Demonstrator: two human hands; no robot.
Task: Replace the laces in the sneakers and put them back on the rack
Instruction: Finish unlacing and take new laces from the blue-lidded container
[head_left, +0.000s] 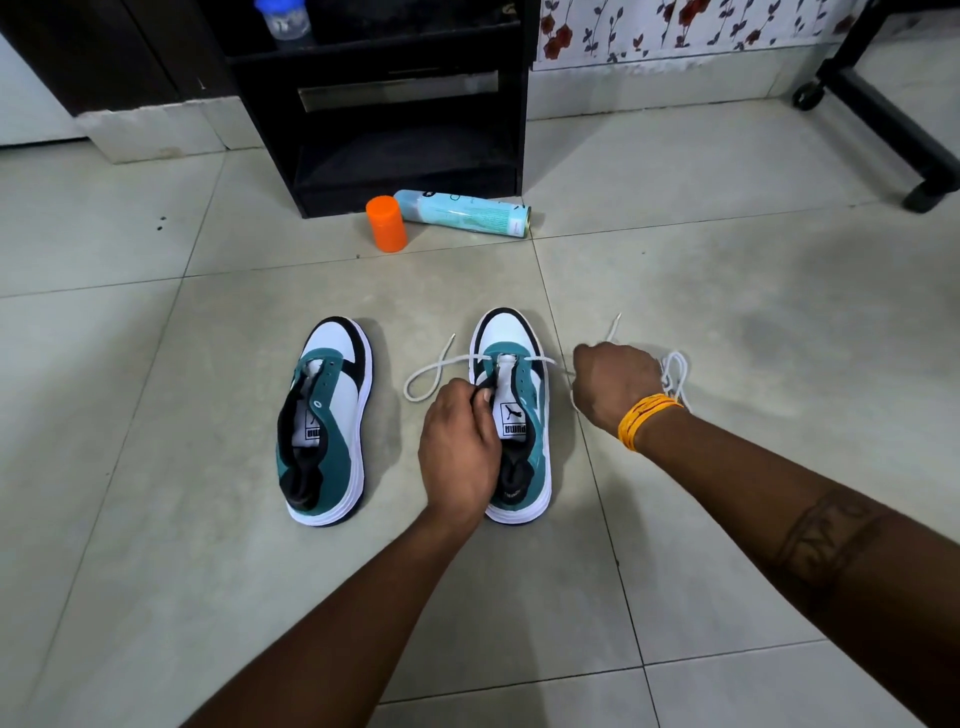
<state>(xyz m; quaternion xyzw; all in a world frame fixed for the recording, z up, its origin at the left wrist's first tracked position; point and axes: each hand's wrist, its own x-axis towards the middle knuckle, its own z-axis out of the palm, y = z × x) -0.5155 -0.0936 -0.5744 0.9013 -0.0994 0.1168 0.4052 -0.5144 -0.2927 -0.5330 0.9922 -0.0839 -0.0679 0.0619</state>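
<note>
Two teal, white and black sneakers are set side by side on the floor tiles, toes pointing away. The left sneaker (324, 421) is unlaced. On the right sneaker (514, 415), a white lace (434, 371) is threaded through the front eyelets only, ends trailing to both sides.

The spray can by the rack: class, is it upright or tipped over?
Tipped over. The spray can lies on its side on the floor tiles, its orange cap off and standing beside it.

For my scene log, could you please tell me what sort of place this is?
Probably a room in a home: a pale tiled floor, a black wooden shelf rack against the wall, and floral red-and-white wallpaper above the skirting.
</note>
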